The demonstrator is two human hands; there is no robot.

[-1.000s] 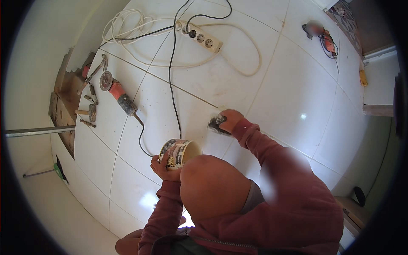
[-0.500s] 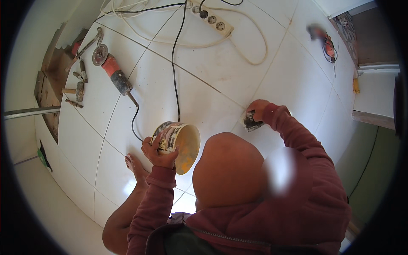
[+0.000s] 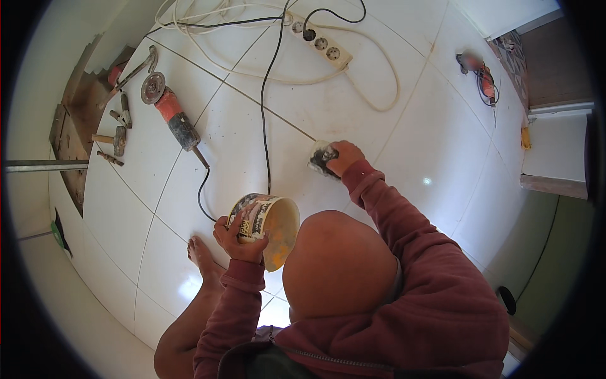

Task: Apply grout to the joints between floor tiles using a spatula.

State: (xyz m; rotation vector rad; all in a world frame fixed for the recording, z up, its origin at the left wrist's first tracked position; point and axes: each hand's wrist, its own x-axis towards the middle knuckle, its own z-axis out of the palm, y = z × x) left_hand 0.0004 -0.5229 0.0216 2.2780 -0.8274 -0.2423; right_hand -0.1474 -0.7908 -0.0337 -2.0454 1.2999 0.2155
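My left hand (image 3: 243, 243) grips a white plastic bucket (image 3: 252, 215) by its side; it is tipped, showing a pale, yellow-stained inside. My right hand (image 3: 344, 158) is closed on a dark, grout-smeared spreading tool (image 3: 322, 158), low on the white tile floor (image 3: 404, 145) at a grout line; the tool's exact shape is partly hidden by my fingers. Beyond the bucket, a red-and-black angle grinder (image 3: 170, 110) lies with its cord running toward me.
A white power strip (image 3: 320, 43) with looping cables lies ahead. A claw bar (image 3: 129, 76), mallet (image 3: 118, 140) and small tools lie left beside a broken recess (image 3: 72, 132) and metal bar (image 3: 47, 165). Another red power tool (image 3: 486, 85) lies right. My bare foot (image 3: 199, 252) is lower left.
The tool in my right hand went right, then came back left along the floor. My left hand has tilted the bucket further, and my foot has come into view at the left.
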